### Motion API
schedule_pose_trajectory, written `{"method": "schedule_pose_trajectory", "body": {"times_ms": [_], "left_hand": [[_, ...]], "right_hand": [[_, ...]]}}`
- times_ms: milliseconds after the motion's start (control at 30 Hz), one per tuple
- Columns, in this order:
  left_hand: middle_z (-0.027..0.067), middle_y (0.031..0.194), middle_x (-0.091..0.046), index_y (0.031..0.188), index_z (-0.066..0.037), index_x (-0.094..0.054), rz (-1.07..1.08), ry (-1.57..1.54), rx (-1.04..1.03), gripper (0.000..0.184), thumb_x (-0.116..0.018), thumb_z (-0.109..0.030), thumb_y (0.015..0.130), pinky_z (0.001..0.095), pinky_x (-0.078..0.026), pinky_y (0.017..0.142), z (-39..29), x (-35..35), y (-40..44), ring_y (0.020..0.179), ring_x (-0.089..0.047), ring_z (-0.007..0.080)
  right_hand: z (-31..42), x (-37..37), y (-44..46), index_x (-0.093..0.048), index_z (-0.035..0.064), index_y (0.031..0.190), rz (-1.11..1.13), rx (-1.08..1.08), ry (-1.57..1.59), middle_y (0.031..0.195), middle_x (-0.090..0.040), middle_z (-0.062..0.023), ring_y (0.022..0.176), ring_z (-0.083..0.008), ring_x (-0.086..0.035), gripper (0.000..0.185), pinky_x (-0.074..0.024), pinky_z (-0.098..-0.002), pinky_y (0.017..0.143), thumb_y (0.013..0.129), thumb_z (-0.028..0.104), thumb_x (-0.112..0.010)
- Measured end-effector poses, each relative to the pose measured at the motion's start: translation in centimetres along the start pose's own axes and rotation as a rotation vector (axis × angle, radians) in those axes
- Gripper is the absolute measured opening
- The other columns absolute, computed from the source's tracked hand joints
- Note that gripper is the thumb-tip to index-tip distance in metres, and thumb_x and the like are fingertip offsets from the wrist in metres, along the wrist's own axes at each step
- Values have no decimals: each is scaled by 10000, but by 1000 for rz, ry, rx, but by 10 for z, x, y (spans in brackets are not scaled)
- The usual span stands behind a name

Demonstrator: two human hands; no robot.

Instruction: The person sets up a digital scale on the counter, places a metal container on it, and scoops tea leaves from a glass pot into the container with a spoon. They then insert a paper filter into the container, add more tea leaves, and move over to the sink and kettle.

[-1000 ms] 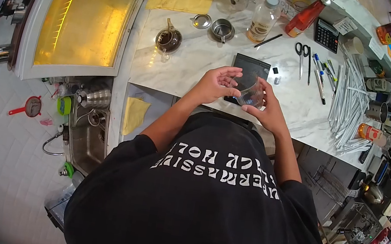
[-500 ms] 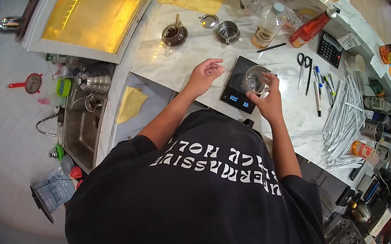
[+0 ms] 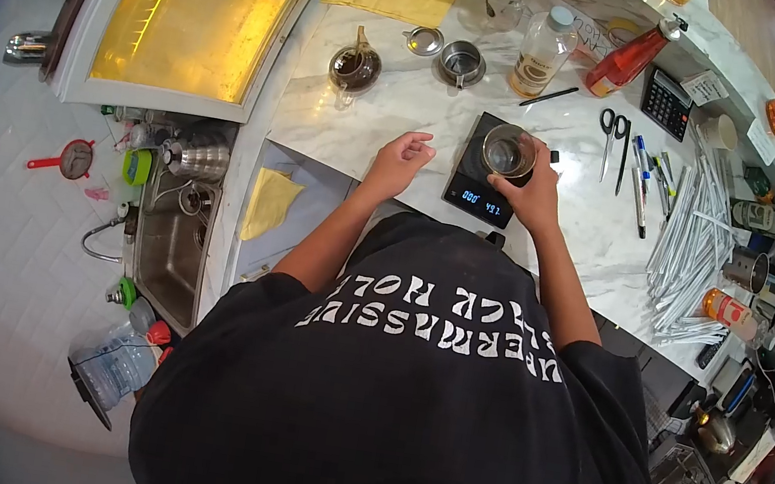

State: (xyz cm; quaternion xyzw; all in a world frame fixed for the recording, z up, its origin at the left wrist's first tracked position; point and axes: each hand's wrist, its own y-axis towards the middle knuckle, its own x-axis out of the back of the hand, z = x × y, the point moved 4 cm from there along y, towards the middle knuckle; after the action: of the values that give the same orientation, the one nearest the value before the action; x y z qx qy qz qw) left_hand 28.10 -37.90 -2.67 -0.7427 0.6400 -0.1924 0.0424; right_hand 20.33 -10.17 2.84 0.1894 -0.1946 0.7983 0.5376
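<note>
My right hand (image 3: pixel 537 190) is wrapped round the side of a clear drinking glass (image 3: pixel 509 154). The glass is on a black digital scale (image 3: pixel 465 175), whose lit display shows a figure above zero. Left of the scale, my left hand (image 3: pixel 399 166) hovers over the marble counter with fingers loosely curled and apart, holding nothing. Behind it stands a glass pot of dark liquid (image 3: pixel 354 68) with a wooden handle. A metal cup (image 3: pixel 460 63) and a small metal lid or filter (image 3: pixel 424 41) sit farther back.
A capped bottle (image 3: pixel 544 53), a red bottle (image 3: pixel 625 62) and a calculator (image 3: pixel 667 103) line the back. Scissors (image 3: pixel 608 140), pens (image 3: pixel 639 180) and a heap of wrapped straws (image 3: pixel 691 252) lie to the right. At left are a sink (image 3: pixel 171 250) and a yellow-lit glass-door cabinet (image 3: pixel 190 22).
The glass has come down onto the scale, still in my right hand. The scale's reading has risen from zero. My left hand has shifted slightly down, and the view has moved a little.
</note>
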Motion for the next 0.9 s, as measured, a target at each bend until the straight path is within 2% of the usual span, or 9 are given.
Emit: {"method": "schedule_pose_trajectory", "body": {"times_ms": [167,267,300,400,433,533,567,700,900], "left_hand": [[52,1073,-718,1342,-21,-670,-1,18,0,441,-738,-292,1001,284,-541,854,3,6,7,931,-659,116],[61,1070,-715,1343,-23,-667,-42,-38,-7,439,-741,-290,1003,284,-541,866,-2,16,19,943,-671,124],[67,1069,-716,1346,-24,-664,-40,-26,-3,443,-743,-293,1002,287,-542,870,-2,18,25,945,-676,128],[81,1065,-717,1362,-24,-649,-37,6,12,458,-741,-295,1005,295,-544,877,-7,22,44,947,-682,143],[85,1062,-717,1372,-22,-641,-34,15,22,463,-736,-292,1008,298,-545,876,-16,22,50,946,-679,151],[91,1055,-726,1359,-22,-642,-69,0,77,473,-746,-310,998,305,-551,840,-37,14,75,932,-677,155],[92,1054,-730,1347,-23,-646,-88,-13,98,476,-754,-320,991,307,-554,822,-41,10,84,926,-678,154],[95,1038,-742,1300,-19,-657,-124,190,123,499,-778,-369,966,310,-558,761,-29,-6,120,869,-679,159],[83,961,-731,1232,-6,-678,-122,102,195,447,-761,-366,979,307,-559,737,-27,-29,132,813,-679,163]], "right_hand": [[-10,9,-12,-277,28,1633,-13,92,-76,1595,-474,-236,1501,-383,-444,1155,-352,-446,1230,704,186,-945],[-7,28,-31,-232,51,1665,-3,84,-315,1668,-368,-230,1569,-383,-327,1178,-281,-467,1264,716,151,-923],[-7,33,-35,-230,72,1670,14,54,-254,1694,-323,-216,1595,-381,-264,1148,-243,-482,1276,737,114,-897],[-14,45,-39,-245,73,1666,-17,44,-238,1677,-352,-218,1582,-390,-292,1141,-260,-471,1275,730,94,-897],[-17,47,-39,-302,72,1644,-48,52,-171,1648,-391,-227,1567,-400,-320,1029,-284,-458,1270,770,37,-842],[-36,49,-31,-352,74,1616,-79,52,-140,1635,-401,-238,1578,-421,-289,908,-282,-486,1270,810,40,-769],[-38,49,-30,-454,45,1543,-163,75,-162,1539,-494,-256,1500,-442,-400,727,-347,-459,1233,860,30,-702],[-46,50,-20,-556,34,1435,-267,102,-136,1398,-571,-230,1337,-415,-527,520,-405,-465,1163,922,59,-639],[-38,50,-15,-595,24,1389,-285,7,-93,1389,-583,-221,1315,-401,-550,456,-423,-454,1141,945,102,-664]]}}
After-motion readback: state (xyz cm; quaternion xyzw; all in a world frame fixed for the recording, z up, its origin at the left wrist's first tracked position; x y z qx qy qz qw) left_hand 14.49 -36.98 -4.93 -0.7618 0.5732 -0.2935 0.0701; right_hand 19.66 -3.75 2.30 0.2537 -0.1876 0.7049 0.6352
